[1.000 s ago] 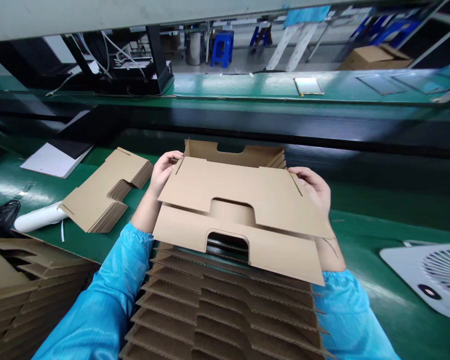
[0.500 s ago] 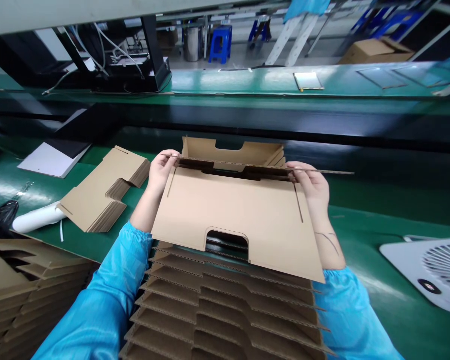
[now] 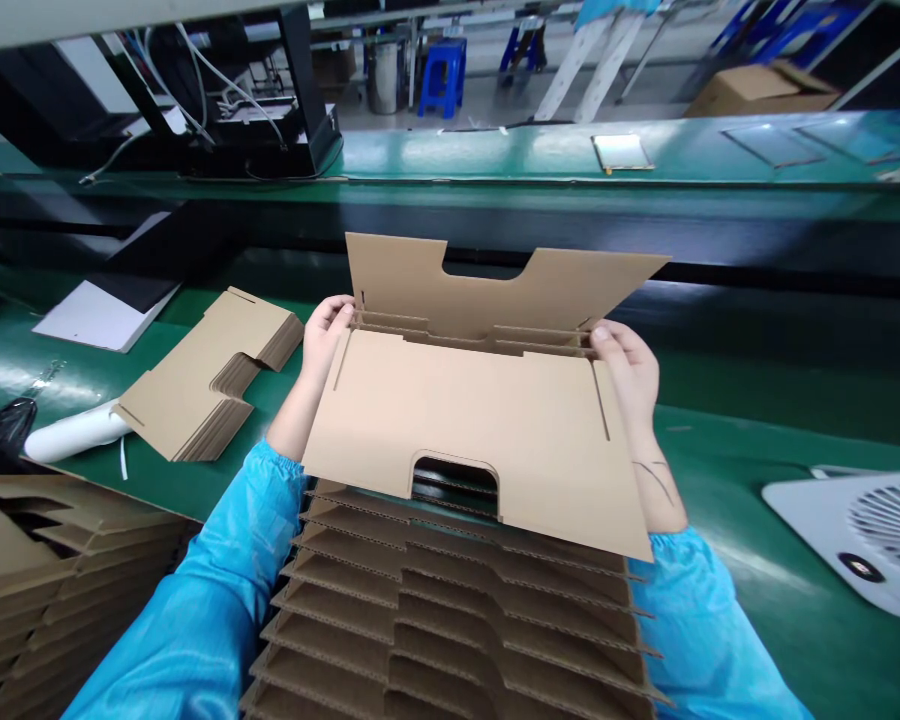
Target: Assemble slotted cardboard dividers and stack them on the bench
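A notched brown cardboard panel (image 3: 412,270) stands tilted up at the far end of a cardboard divider assembly (image 3: 330,590). Pinched at its left end, by the slot, it meets the fingers of my left hand (image 3: 326,335). My right hand (image 3: 628,365) has thumb and fingers closed at the opposite end. Between my forearms lies another broad cardboard panel (image 3: 450,405) with a cutout in its near edge. Below it, several panels stand in a row towards me. The exact contact of my fingertips with the slots is partly hidden.
On the green table, a stack of notched cardboard pieces (image 3: 202,370) lies at left, near a white roll (image 3: 75,430). More assembled cardboard (image 3: 67,580) sits at lower left. A grey-white fan (image 3: 862,530) lies at right. Beyond the trough, a person's legs (image 3: 592,65) show.
The far panel, seen almost edge-on before, has swung upright so its notched face shows. My hands remain at its two ends, and the view has shifted slightly.
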The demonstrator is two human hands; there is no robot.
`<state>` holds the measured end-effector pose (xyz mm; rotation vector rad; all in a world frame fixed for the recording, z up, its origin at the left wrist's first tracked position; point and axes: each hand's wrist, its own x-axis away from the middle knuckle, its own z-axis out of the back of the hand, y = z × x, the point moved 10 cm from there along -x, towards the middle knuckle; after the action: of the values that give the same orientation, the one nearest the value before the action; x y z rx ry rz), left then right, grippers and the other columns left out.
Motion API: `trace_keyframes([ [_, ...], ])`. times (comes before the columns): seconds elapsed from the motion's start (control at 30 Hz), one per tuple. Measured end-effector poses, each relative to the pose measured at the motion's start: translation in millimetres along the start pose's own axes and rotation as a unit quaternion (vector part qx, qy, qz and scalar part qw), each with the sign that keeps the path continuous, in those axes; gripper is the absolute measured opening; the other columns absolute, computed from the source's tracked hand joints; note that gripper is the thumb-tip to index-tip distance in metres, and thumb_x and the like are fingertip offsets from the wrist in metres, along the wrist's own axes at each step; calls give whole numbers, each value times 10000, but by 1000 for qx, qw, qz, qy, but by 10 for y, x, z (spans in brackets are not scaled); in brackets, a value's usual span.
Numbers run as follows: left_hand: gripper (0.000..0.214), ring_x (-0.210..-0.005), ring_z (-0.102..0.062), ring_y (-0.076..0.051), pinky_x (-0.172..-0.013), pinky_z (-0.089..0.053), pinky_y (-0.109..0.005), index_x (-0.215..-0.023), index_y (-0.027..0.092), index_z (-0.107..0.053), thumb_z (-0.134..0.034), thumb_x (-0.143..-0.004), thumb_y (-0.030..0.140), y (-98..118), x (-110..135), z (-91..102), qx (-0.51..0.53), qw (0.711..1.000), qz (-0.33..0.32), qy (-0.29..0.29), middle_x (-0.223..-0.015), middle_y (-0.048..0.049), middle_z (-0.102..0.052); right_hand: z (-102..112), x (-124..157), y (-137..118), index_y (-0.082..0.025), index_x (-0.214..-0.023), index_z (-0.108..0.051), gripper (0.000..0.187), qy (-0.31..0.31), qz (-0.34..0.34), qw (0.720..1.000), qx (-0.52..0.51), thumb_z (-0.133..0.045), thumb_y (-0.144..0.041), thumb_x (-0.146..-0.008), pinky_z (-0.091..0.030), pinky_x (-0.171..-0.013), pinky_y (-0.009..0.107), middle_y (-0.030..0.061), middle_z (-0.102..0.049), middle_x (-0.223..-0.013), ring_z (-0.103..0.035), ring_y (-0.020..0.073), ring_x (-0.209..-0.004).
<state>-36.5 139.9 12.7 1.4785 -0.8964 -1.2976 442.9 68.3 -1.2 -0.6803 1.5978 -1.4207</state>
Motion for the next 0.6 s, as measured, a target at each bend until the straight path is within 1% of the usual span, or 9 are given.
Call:
trace_keyframes([
  [0.07,369,-1010,-787,-227,-948,-652,-360,-1036,246,-780,-878,-949,591,50,6,16,22,999,-29,1,-1089,-70,-830,3,28,-100,-235,-974,-810,467,23,15,996,-82,-904,-658,-799,-639,-829,378,79,-824,-1032,-781,239,-916],
  [0.1,404,-1048,-791,-235,-967,-652,-366,-1026,249,-779,-894,-931,624,91,16,25,35,998,-47,2,-1113,-76,-832,-2,47,-172,-239,-933,-803,440,29,33,991,-129,-930,-634,-787,-637,-820,364,76,-820,-1037,-779,231,-925],
  [0.17,452,-1112,-797,-249,-999,-653,-381,-1012,251,-793,-896,-920,682,176,46,39,56,996,-76,4,-1172,-89,-839,-33,93,-327,-245,-885,-804,403,21,75,978,-191,-946,-613,-805,-640,-846,355,70,-817,-1091,-779,217,-963],
  [0.23,474,-1141,-805,-264,-1028,-658,-406,-1030,252,-827,-859,-946,717,230,78,29,57,995,-81,0,-1219,-96,-849,-76,140,-424,-254,-910,-844,377,1,94,978,-188,-926,-617,-851,-652,-917,390,70,-824,-1142,-787,225,-994],
  [0.33,473,-1157,-818,-285,-1068,-662,-444,-1078,260,-869,-798,-996,720,251,111,-11,29,997,-66,-17,-1246,-99,-866,-113,181,-405,-269,-1079,-902,410,-25,68,989,-132,-888,-636,-895,-659,-1000,479,80,-848,-1145,-803,263,-993],
  [0.43,451,-1190,-820,-297,-1077,-664,-444,-1065,258,-879,-766,-1027,694,249,122,-14,16,997,-66,-21,-1241,-104,-872,-134,196,-374,-286,-1184,-901,457,-49,57,992,-99,-865,-653,-914,-631,-1119,524,88,-854,-1269,-813,299,-1135],
  [0.5,435,-1177,-822,-292,-1054,-669,-434,-1054,253,-871,-763,-1035,674,214,113,10,14,998,-63,-12,-1227,-105,-871,-142,192,-380,-290,-1175,-894,460,-54,63,992,-99,-853,-668,-917,-624,-1151,544,92,-844,-1328,-811,321,-1207],
  [0.6,391,-1069,-824,-253,-979,-677,-397,-1067,254,-850,-795,-1020,639,123,89,50,22,998,-51,3,-1181,-91,-864,-140,178,-392,-277,-1104,-870,470,-45,70,990,-117,-833,-705,-911,-636,-1147,569,102,-834,-1351,-812,349,-1245],
])
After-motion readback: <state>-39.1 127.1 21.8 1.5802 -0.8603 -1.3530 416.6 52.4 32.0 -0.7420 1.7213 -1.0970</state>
